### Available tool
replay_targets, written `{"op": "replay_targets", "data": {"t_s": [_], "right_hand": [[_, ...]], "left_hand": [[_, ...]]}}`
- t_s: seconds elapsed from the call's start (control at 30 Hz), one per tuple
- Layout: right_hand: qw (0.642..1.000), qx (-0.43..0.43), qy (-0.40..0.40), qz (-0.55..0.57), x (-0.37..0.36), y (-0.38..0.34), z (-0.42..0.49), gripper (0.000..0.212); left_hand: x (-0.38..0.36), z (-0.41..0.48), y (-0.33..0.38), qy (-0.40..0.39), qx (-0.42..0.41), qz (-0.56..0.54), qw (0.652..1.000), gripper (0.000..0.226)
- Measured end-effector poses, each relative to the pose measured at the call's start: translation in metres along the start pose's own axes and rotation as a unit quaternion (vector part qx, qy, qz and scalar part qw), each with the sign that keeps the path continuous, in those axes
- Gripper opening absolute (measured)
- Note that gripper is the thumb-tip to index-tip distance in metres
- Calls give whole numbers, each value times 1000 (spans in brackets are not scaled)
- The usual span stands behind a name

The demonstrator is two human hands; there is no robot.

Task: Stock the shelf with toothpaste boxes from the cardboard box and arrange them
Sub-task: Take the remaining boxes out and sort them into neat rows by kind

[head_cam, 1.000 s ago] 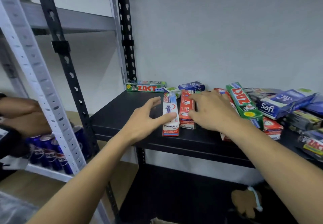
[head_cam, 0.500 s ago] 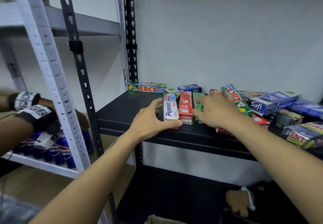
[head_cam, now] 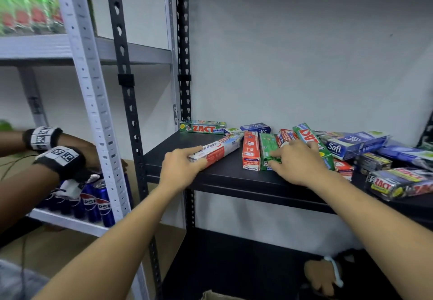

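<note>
While the left hand [head_cam: 181, 170] curls its fingers round the near end of a long white-and-red Pepsodent toothpaste box [head_cam: 216, 151], that box lies slantwise on the black metal shelf board [head_cam: 225, 177], toward the board's front left. The right hand [head_cam: 296, 162] lies flat with its fingers spread and nearly straight, grasping nothing. Its fingertips press on a green toothpaste box [head_cam: 269, 146] at the middle of the board. A red Pepsodent box [head_cam: 251, 153] lies front to back on the board, just left of its middle. At the board's back left corner, a green ZACT box [head_cam: 201, 128] lies along the wall. Toward the board's right end, blue Safi boxes [head_cam: 349, 142] and wrapped ZACT packs [head_cam: 398, 183] lie in a loose heap. Left of the board, another person's forearm [head_cam: 23, 189] wears a black wristband with printed markers [head_cam: 61, 156] above blue Pepsi cans [head_cam: 96, 202].
</note>
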State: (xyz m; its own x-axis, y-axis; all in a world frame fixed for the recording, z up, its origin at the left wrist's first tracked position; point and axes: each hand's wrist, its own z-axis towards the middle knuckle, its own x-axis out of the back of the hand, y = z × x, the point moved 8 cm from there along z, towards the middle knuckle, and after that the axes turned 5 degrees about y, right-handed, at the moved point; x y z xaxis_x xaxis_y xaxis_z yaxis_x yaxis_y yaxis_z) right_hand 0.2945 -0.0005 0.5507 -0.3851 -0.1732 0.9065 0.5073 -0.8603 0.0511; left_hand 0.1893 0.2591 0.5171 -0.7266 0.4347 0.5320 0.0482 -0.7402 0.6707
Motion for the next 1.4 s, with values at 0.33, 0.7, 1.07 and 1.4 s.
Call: {"op": "replay_targets", "data": {"t_s": [0.33, 0.7, 1.07, 1.4], "right_hand": [[982, 26, 181, -48, 17, -22, -59, 40], [969, 113, 213, -58, 3, -24, -71, 61], [923, 29, 331, 193, 73, 6, -47, 29], [848, -82, 301, 428, 84, 20, 15, 23]], "left_hand": [[16, 24, -34, -5, 37, 0, 999, 52], [5, 36, -42, -47, 17, 56, 997, 62], [2, 33, -41, -111, 26, -69, 991, 50], [-3, 27, -29, -160, 7, -104, 982, 54]]}}
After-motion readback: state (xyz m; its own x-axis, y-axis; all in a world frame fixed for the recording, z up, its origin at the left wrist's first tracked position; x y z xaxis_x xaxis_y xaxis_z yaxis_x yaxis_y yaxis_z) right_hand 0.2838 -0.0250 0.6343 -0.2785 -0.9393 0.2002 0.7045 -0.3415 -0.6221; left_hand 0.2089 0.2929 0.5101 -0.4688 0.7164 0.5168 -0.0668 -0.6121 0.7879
